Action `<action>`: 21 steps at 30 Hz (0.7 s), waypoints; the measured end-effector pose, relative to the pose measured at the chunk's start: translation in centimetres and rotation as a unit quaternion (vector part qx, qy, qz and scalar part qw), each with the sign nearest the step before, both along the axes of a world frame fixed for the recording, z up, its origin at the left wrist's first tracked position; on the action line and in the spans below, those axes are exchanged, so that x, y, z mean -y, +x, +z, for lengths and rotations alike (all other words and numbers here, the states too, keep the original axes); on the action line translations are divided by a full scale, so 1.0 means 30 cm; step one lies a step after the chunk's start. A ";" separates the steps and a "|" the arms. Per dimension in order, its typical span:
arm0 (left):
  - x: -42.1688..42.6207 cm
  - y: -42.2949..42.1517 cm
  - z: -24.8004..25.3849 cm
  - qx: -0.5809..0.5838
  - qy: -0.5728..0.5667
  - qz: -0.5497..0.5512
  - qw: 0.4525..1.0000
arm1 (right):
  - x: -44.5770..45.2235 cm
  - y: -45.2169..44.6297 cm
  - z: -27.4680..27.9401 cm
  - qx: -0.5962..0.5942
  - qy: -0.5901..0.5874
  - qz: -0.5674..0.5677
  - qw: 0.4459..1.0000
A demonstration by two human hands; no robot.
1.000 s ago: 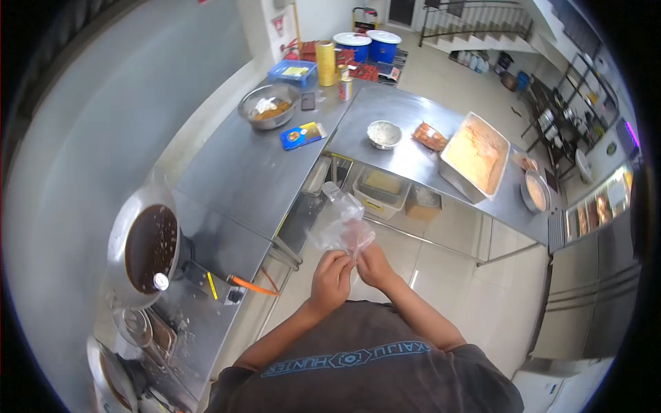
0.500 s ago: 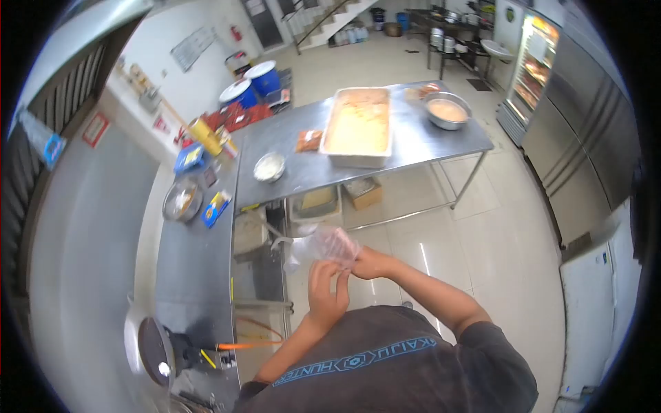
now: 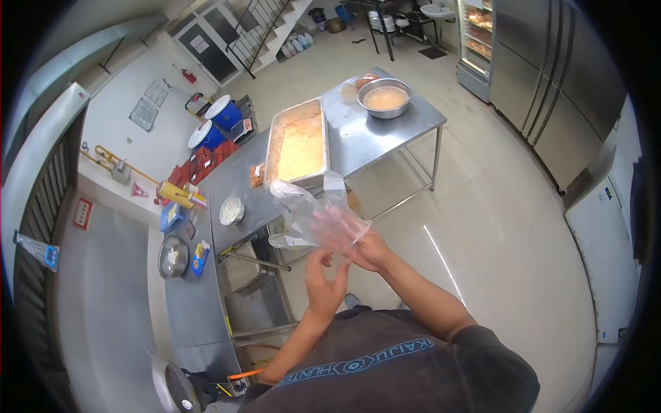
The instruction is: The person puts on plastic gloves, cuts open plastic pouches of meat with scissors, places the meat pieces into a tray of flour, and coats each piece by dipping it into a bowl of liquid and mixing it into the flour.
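**Clear plastic glove [image 3: 318, 219] over the right hand [image 3: 370, 252], left hand [image 3: 325, 286] right at its cuff [image 3: 363, 233]!**

And here they are, both hands out in front of the dark shirt [image 3: 358, 365]. The right hand sits inside the glove, fingers stretched forward under the film, gripping nothing that shows. The left hand is bare, fingers curled, thumb set apart, just beside the cuff; whether its fingertips pinch the film, I cannot tell.

Here's the relation that counts: the glove's long axis runs forward and slightly left from the right wrist, cuff towards the body, loose fingers pointing away. The right hand is nearer, being inside; the left waits on the cuff's left flank. What's in the way? The film itself, crumpled and baggy, its loose fingers splaying past the hand.

Outward now! Beyond the glove stands the table [image 3: 372, 141], its big tray [image 3: 325, 138] straight ahead, near end overlapped by the film in this view. A wide metal bowl [image 3: 387, 115] sits right of the tray; a brownish packet [image 3: 257, 175] and a small bowl [image 3: 237, 219] of white stuff lie left. Farther left, on the side table [image 3: 193, 303], a blue-and-yellow packet [image 3: 200, 258] lies beside another metal bowl [image 3: 182, 265].
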State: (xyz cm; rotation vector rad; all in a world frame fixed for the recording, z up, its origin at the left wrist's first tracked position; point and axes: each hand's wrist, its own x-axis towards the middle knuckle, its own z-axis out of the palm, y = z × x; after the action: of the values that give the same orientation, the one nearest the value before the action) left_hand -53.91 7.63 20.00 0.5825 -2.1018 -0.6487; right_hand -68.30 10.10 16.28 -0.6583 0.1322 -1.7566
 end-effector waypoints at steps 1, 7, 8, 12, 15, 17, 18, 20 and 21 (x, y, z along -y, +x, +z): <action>-0.007 -0.034 0.034 -0.008 0.002 0.006 1.000 | -0.014 -0.016 0.020 -0.010 0.008 0.009 1.000; 0.125 -0.127 -0.019 0.035 -0.081 -0.080 0.993 | 0.051 -0.073 -0.037 -0.031 0.036 -0.024 0.999; 0.135 -0.133 -0.021 0.039 -0.071 -0.101 0.992 | 0.069 -0.093 -0.039 -0.015 0.038 -0.019 0.999; 0.185 -0.164 -0.046 0.046 -0.016 -0.154 0.987 | 0.160 -0.176 -0.050 0.041 0.054 -0.057 0.996; 0.314 -0.196 -0.046 0.036 0.011 -0.160 0.986 | 0.230 -0.201 -0.038 0.054 0.044 0.003 0.998; 0.407 -0.217 -0.030 0.034 0.009 -0.162 0.986 | 0.306 -0.226 -0.030 0.019 0.028 0.052 0.998; 0.440 -0.232 -0.008 0.042 0.060 -0.167 0.983 | 0.347 -0.233 -0.017 -0.023 0.062 0.028 0.997; 0.502 -0.247 0.051 0.063 0.159 -0.177 0.969 | 0.436 -0.228 0.008 -0.103 0.125 -0.020 0.987; 0.563 -0.256 0.038 0.066 0.130 -0.188 0.971 | 0.483 -0.225 0.026 -0.121 0.125 -0.042 0.984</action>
State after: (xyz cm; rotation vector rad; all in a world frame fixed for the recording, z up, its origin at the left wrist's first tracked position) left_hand -61.59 -9.26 21.13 0.3758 -2.2922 -1.1404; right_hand -75.04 -4.40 17.06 -0.6865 0.5450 -1.6991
